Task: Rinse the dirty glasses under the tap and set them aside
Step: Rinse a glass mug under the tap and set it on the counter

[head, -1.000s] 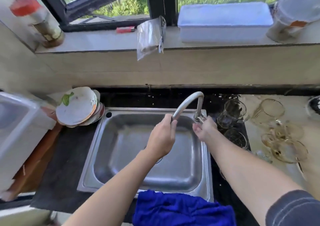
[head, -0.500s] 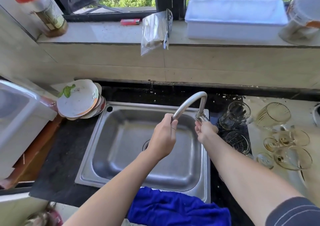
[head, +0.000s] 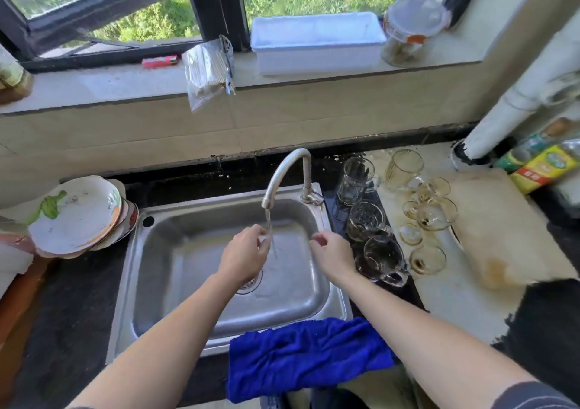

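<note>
Water runs in a thin stream from the curved steel tap (head: pixel 284 170) into the steel sink (head: pixel 219 311). My left hand (head: pixel 246 256) is over the basin with its fingertips in the stream and holds nothing. My right hand (head: pixel 332 253) hovers just right of the stream, fingers loosely curled and empty. Three clear glass mugs (head: pixel 365 217) stand in a row on the dark counter right of the sink. Several amber-stained glasses (head: pixel 428 211) lie and stand further right on the pale board.
A blue cloth (head: pixel 307 358) hangs over the sink's front edge. Stacked dirty plates (head: pixel 75 217) sit left of the sink. A white box (head: pixel 317 43), a bag of sticks (head: pixel 207 71) and a jar (head: pixel 411 29) rest on the windowsill. Bottles (head: pixel 543 161) lie at the far right.
Both hands have left the tap, the left from the spout and the right from the handle at its base, and dropped over the basin. Water now flows. The view shifted right.
</note>
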A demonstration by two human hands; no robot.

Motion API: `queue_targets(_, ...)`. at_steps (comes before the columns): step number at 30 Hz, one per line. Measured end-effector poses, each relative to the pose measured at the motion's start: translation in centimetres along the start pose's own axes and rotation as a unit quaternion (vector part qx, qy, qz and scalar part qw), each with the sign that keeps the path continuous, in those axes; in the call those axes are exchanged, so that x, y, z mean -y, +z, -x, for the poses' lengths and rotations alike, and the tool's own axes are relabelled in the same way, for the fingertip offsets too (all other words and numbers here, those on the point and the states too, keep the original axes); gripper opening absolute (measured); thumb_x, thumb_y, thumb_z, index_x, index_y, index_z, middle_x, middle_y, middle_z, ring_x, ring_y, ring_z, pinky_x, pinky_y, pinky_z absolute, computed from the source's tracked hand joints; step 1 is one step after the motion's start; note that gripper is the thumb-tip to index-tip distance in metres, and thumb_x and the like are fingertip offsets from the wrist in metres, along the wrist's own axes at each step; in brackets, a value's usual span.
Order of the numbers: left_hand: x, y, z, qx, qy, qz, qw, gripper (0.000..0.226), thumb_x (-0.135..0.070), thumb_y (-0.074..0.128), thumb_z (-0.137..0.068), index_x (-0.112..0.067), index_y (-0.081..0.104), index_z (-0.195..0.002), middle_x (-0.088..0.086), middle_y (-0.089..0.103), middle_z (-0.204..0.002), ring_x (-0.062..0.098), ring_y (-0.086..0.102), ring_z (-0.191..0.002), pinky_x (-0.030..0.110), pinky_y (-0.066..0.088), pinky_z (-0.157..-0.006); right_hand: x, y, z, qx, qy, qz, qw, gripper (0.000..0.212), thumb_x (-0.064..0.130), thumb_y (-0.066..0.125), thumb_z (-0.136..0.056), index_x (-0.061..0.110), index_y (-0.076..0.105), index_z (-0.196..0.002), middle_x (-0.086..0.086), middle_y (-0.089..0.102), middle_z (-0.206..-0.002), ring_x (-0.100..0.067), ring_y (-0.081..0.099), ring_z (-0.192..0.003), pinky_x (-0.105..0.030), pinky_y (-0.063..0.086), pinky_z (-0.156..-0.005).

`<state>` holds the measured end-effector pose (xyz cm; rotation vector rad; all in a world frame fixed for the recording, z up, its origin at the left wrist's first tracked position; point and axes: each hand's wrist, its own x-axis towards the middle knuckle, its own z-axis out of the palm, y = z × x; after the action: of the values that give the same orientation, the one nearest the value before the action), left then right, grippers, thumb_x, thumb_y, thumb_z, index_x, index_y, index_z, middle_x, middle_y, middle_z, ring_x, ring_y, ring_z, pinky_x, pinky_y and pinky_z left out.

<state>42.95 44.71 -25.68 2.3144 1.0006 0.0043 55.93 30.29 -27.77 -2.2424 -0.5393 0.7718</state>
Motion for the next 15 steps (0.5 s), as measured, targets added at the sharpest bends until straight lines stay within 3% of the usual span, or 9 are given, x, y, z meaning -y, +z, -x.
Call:
queue_targets(4,0.1,1.2,0.5,0.046,0.009,-0.041,0.998,0.028,-0.027,0.045,-0.096,-0.014,0.057,-0.118,0.008,0.064,-0.110,0.027,0.057,-0.101,0.035,0.047,-0.078,-2.7,-1.8,5.5,-0.027,-0.014,0.052,0.998,0.017,0.033,0.059,-0.091,0.021,0.070,-0.091,0.006,0.070,-0.084,-0.015,0.063,-0.078,-0.033,0.050,-0.069)
queue_targets(6,0.0,1.9,1.1,0.063,0.016,-0.046,0.997,0.029,-0.026,0.046,-0.095,-0.014,0.057,-0.119,0.009,0.064,-0.111,0.028,0.058,-0.100,0.035,0.047,-0.078,-4.2,-2.7,7.6,-0.117,-0.038,0.064,0.990,0.019,0.033,0.061,-0.091,0.018,0.068,-0.080,0.006,0.067,-0.074,-0.016,0.060,-0.068,-0.032,0.045,-0.059)
queue_targets(8,0.0,2.6,1.7,0.077,0.026,-0.051,0.995,0.029,-0.026,0.047,-0.094,-0.013,0.058,-0.118,0.009,0.065,-0.111,0.028,0.057,-0.101,0.035,0.046,-0.078,-5.2,-4.0,8.9,-0.228,-0.065,0.092,0.967,0.017,0.028,0.063,-0.091,0.016,0.067,-0.080,0.005,0.065,-0.079,-0.019,0.060,-0.066,-0.028,0.037,-0.055)
queue_targets(11,0.1,3.0,2.7,0.091,0.040,-0.060,0.993,0.029,-0.025,0.047,-0.095,-0.012,0.057,-0.118,0.009,0.065,-0.113,0.028,0.054,-0.106,0.035,0.043,-0.081,-5.3,-6.3,8.1,-0.292,-0.032,0.138,0.946,0.019,0.026,0.057,-0.095,0.016,0.067,-0.108,-0.002,0.064,-0.114,-0.029,0.065,-0.079,-0.029,0.041,-0.062)
queue_targets(13,0.1,3.0,3.3,0.098,0.046,-0.066,0.992,0.030,-0.024,0.046,-0.096,-0.012,0.057,-0.120,0.008,0.062,-0.116,0.027,0.053,-0.109,0.033,0.042,-0.081,-4.8,-7.5,6.8,-0.236,0.005,0.233,0.943,0.036,0.027,0.050,-0.097,0.019,0.054,-0.131,0.000,0.051,-0.137,-0.031,0.065,-0.093,-0.035,0.048,-0.073)
queue_targets(15,0.3,2.8,3.6,0.103,0.050,-0.069,0.991,0.030,-0.024,0.045,-0.096,-0.012,0.056,-0.121,0.008,0.062,-0.118,0.026,0.052,-0.109,0.033,0.043,-0.082,-4.3,-8.2,5.3,-0.168,0.015,0.315,0.934,0.042,0.024,0.046,-0.098,0.020,0.045,-0.140,0.000,0.045,-0.143,-0.031,0.062,-0.102,-0.037,0.049,-0.078)
